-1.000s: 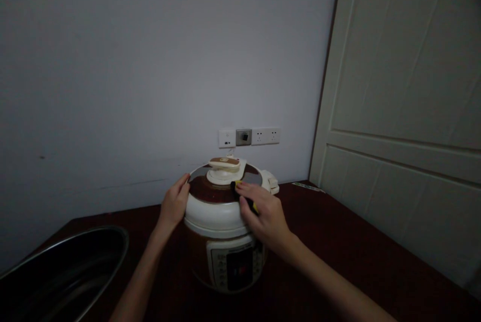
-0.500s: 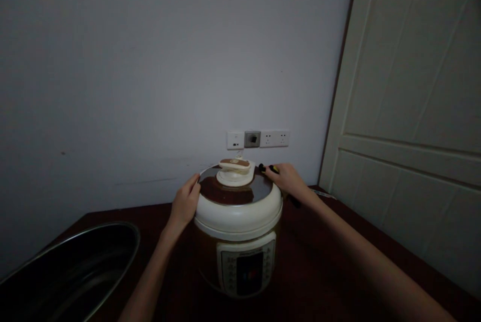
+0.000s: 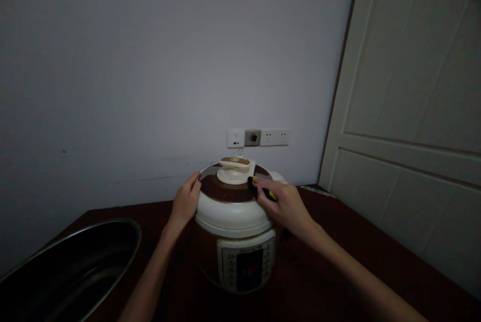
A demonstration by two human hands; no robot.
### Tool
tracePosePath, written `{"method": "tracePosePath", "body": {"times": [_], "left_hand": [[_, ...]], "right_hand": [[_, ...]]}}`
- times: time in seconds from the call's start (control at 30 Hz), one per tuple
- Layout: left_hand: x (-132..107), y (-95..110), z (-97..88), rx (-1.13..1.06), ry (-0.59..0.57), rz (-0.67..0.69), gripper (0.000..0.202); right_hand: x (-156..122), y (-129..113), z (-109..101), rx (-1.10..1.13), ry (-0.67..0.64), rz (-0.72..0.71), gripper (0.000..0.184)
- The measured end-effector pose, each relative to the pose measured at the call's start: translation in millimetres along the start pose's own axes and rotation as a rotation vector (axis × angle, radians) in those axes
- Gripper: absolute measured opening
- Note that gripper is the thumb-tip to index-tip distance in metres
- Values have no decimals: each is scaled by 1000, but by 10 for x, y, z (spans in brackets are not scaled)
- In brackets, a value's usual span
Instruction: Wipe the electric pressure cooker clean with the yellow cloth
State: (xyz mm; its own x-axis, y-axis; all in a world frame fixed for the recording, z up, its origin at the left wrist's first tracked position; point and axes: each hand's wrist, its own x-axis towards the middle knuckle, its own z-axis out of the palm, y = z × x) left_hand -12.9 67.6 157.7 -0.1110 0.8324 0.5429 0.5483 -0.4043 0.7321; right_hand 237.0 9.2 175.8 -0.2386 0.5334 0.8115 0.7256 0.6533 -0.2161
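An electric pressure cooker with a white rim and brown lid stands upright in the middle. Its raised handle is beige and brown. My left hand grips the left edge of the lid, thumb on the rim and fingers closed against its side. Pinched in my right hand is a small black-and-yellow tool, its black end down at the right part of the lid, close to the handle base. The dim light hides what kind of tool it is. My palm covers part of its yellow handle.
A large dark metal basin with a shiny rim sits at the left. The dark red table meets a wall with several sockets. A flat patterned strip lies at the back right, by a pale panelled door.
My right hand has moved left and toward me with the tool, from the lid's back right edge to beside the handle base. My left hand keeps its place on the lid edge.
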Motion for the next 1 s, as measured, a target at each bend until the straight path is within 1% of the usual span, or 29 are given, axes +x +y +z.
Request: {"method": "tracePosePath", "body": {"times": [0.07, 0.2, 0.3, 0.37, 0.4, 0.5, 0.53, 0.6, 0.67, 0.7, 0.73, 0.8, 0.87, 0.9, 1.0], "left_hand": [[1, -4, -1, 7, -8, -4, 53], [2, -13, -2, 28, -30, 13, 55], [11, -45, 11, 42, -31, 35, 55], [21, -71, 23, 46, -31, 39, 55], [25, -78, 27, 49, -33, 41, 54], [20, -60, 13, 63, -45, 52, 51], [12, -45, -2, 71, -29, 54, 52], [-8, -26, -48, 97, 38, 78, 55], [-26, -58, -106, 122, 118, 96, 57], [-32, -102, -135, 124, 147, 79, 56], [-34, -165, -159, 115, 169, 39, 54], [-28, -331, -184, 60, 192, -87, 49], [-11, -509, -176, -24, 154, -174, 46], [0, -585, -162, -70, 103, -185, 45], [31, -717, -113, -200, -34, -149, 45]], "right_hand": [[-45, -175, 18, 34, -11, -122, 28], [9, -438, 159, -34, -70, -305, 27], [82, -625, 288, -90, -164, -437, 27], [130, -721, 306, -105, -247, -494, 31], [156, -745, 281, -92, -288, -503, 35], [234, -691, 83, 18, -431, -505, 38], [251, -633, -4, 60, -487, -516, 38], [248, -482, -167, 101, -553, -538, 40], [188, -318, -286, 97, -568, -544, 44], [141, -241, -325, 90, -565, -539, 47], [87, -173, -352, 84, -557, -531, 48], [-17, -71, -376, 79, -537, -514, 49], [-81, -31, -368, 80, -515, -513, 48], [-91, -39, -353, 80, -508, -523, 47], [-26, -170, -251, 72, -498, -559, 46]]}}
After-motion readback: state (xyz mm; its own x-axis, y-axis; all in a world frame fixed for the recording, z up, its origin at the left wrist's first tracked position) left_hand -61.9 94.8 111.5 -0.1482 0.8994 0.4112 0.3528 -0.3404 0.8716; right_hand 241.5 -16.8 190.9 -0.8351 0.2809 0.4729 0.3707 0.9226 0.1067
